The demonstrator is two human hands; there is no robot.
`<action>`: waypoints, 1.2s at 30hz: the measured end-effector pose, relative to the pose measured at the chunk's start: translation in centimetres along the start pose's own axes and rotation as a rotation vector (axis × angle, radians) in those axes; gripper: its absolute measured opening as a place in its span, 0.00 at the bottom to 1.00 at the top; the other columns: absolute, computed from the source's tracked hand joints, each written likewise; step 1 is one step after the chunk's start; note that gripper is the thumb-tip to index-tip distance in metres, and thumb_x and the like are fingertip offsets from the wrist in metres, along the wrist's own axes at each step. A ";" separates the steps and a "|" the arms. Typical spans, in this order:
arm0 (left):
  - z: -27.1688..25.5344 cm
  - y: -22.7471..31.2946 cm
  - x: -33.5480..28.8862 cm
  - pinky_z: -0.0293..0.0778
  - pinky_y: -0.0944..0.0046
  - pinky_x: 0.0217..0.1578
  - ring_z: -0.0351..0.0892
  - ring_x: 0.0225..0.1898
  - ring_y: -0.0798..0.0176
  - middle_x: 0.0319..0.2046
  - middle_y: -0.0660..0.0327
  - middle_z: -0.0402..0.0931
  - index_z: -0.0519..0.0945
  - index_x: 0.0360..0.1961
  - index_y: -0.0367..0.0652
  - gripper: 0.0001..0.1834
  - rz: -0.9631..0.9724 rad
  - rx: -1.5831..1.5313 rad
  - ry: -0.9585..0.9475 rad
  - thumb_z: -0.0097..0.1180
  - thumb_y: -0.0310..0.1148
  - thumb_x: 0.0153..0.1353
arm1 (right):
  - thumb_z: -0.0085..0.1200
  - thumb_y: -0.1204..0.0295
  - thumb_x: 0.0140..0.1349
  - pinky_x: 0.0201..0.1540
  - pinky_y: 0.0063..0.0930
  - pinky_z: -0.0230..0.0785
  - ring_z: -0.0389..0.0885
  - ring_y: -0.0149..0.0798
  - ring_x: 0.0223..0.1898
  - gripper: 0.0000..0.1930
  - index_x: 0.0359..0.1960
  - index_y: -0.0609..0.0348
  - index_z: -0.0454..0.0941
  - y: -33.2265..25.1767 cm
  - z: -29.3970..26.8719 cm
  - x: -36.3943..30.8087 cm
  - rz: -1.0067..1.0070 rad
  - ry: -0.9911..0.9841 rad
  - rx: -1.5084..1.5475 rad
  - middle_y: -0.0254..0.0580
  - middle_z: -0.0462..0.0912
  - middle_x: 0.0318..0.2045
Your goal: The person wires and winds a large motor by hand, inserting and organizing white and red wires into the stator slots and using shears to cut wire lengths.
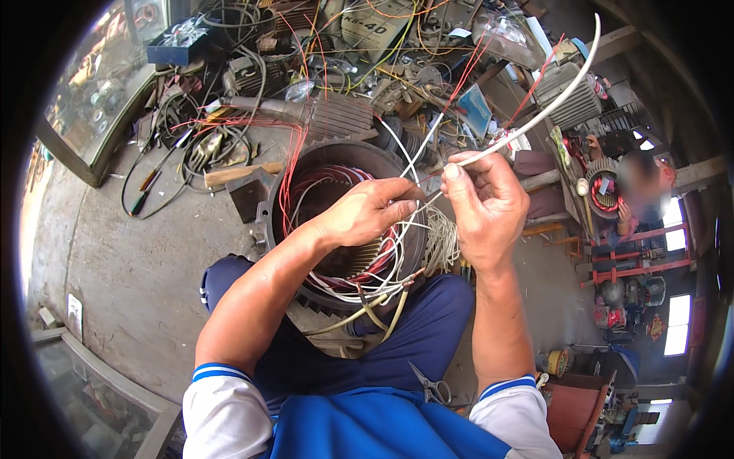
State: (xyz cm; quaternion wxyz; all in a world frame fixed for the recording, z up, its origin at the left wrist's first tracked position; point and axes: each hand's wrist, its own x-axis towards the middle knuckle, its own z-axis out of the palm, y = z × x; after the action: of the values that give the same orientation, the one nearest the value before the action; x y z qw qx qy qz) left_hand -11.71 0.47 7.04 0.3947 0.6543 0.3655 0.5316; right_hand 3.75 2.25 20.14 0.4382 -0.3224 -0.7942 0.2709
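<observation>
Between my knees stands a round motor stator [267,222], with red windings and white insulating sleeves around its inside. Over its opening, my left hand [371,210] pinches a thin wire at its fingertips. Just to the right, my right hand [489,206] is closed on a long white insulating sleeve [562,96], which curves up and away to the right. A thin line runs between the two sets of fingertips; whether it enters the sleeve is hidden by the fingers. White cord [442,241] hangs in a bundle at the stator's right side. Pale yellowish cables [395,314] come off its near rim.
Scissors [430,385] lie by my right thigh. A screwdriver [145,183], black cables and a wooden piece [241,174] are on the floor at left. Motor parts and a blue box [180,42] crowd the far side. Another person [642,187] sits at right with a second stator [604,191].
</observation>
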 end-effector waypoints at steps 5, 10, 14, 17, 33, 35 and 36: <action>0.0 -1.1 0.2 0.75 0.44 0.37 0.79 0.37 0.35 0.32 0.45 0.78 0.76 0.37 0.36 0.08 0.135 0.450 0.091 0.56 0.31 0.70 | 0.63 0.77 0.65 0.30 0.27 0.73 0.81 0.28 0.25 0.05 0.39 0.63 0.81 3.0 0.8 0.4 0.123 -0.201 -0.203 0.42 0.84 0.26; 0.1 -2.7 0.6 0.79 0.43 0.41 0.82 0.43 0.37 0.37 0.45 0.83 0.78 0.43 0.38 0.09 0.144 0.398 0.034 0.56 0.31 0.66 | 0.63 0.71 0.62 0.36 0.42 0.78 0.88 0.54 0.32 0.08 0.37 0.63 0.80 6.0 1.9 0.4 0.037 -0.347 -0.418 0.56 0.85 0.28; 0.0 -3.2 0.2 0.79 0.46 0.43 0.83 0.43 0.40 0.40 0.48 0.82 0.80 0.43 0.38 0.09 0.089 0.431 -0.002 0.58 0.28 0.63 | 0.62 0.68 0.68 0.28 0.38 0.73 0.84 0.49 0.22 0.10 0.36 0.63 0.82 2.1 1.2 2.2 0.015 -0.298 -0.252 0.49 0.81 0.19; -0.7 -4.8 0.3 0.79 0.49 0.47 0.84 0.47 0.45 0.42 0.51 0.83 0.84 0.43 0.40 0.09 -0.013 0.416 -0.097 0.60 0.31 0.63 | 0.60 0.69 0.70 0.26 0.38 0.71 0.83 0.48 0.21 0.09 0.35 0.63 0.82 1.3 0.8 2.5 0.002 -0.301 -0.230 0.48 0.80 0.18; 0.4 -12.1 -0.4 0.79 0.44 0.43 0.83 0.42 0.38 0.39 0.45 0.82 0.81 0.38 0.37 0.11 0.147 0.629 0.152 0.55 0.36 0.67 | 0.59 0.67 0.70 0.33 0.45 0.75 0.85 0.58 0.30 0.09 0.35 0.61 0.83 7.8 4.2 -0.7 0.093 -0.302 -0.255 0.54 0.85 0.26; -0.3 -12.1 -0.3 0.80 0.45 0.45 0.83 0.42 0.38 0.41 0.44 0.83 0.82 0.41 0.37 0.11 -0.018 0.628 0.121 0.59 0.33 0.65 | 0.58 0.69 0.71 0.31 0.36 0.75 0.86 0.43 0.26 0.11 0.35 0.64 0.84 7.6 4.2 -0.4 -0.054 -0.277 -0.296 0.46 0.86 0.24; -0.6 -11.7 -0.2 0.80 0.45 0.46 0.83 0.43 0.38 0.41 0.44 0.84 0.83 0.42 0.36 0.11 -0.102 0.625 0.105 0.61 0.32 0.63 | 0.58 0.68 0.71 0.31 0.35 0.76 0.86 0.42 0.26 0.10 0.36 0.63 0.85 7.5 4.3 -0.4 -0.055 -0.255 -0.313 0.46 0.86 0.24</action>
State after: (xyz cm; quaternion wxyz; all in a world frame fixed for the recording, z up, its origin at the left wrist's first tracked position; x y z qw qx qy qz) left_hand -13.05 5.34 -3.55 0.1814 0.6962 0.5634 0.4062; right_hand 2.21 6.10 12.58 0.2859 -0.3277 -0.8842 0.1706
